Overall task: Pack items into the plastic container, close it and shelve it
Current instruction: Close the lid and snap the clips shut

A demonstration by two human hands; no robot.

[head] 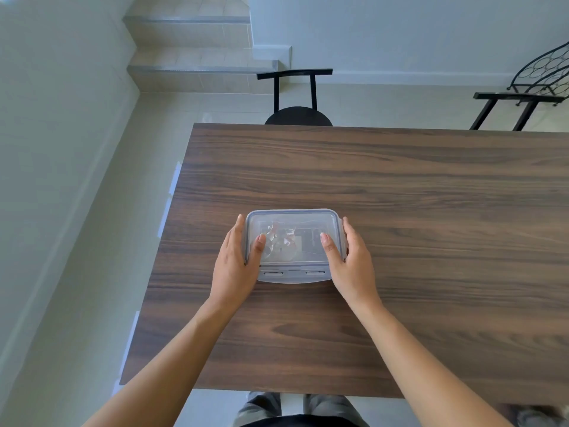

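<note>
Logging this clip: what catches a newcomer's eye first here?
Near the table's front-left, a lidded clear container sits between both hands: left hand and right hand grip its short sides, thumbs on the lid. Beyond the far edge stands a black chair.

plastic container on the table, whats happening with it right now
A person holds the clear plastic container on the wooden table with both hands. The left hand grips its left end and the right hand its right end, thumbs resting on the lid. The lid is on and some items show through it, too blurred to name. The near latch flap appears to stick out, perhaps not yet snapped down.
</note>
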